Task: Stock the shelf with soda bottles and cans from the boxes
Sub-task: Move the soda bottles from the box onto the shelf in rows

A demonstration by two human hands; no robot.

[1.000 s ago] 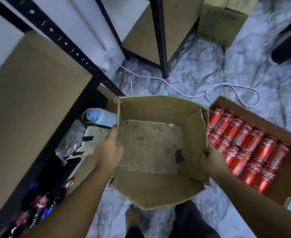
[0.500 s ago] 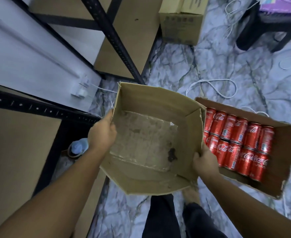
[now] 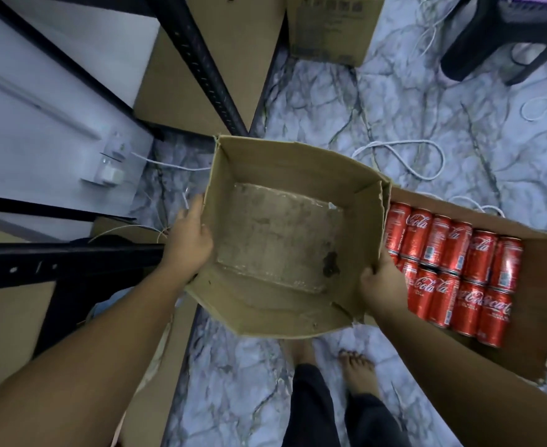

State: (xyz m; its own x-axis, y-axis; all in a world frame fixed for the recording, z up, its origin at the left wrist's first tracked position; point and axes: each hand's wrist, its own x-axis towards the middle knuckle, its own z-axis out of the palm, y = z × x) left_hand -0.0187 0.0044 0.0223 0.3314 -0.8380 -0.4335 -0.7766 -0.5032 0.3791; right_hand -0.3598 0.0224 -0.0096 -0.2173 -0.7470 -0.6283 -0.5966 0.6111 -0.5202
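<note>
I observe the left hand [image 3: 188, 240] and right hand [image 3: 383, 285] each gripping a side wall of the empty box [image 3: 282, 162]. Red cans [image 3: 452, 269] (two rows) lie in the carton [image 3: 543, 301] just beside it on the floor [image 3: 394, 108].

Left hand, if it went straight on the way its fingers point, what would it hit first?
Likely the black shelf post. The left hand grips the box by its left wall, fingers pointing away along it toward the post's foot. Depth is unclear, so it could miss.

I see a marbled floor [image 3: 427, 101]. The can box [image 3: 540, 285] sits on it; beyond that box lie white cables [image 3: 398, 142] and a carton [image 3: 330, 30].
</note>
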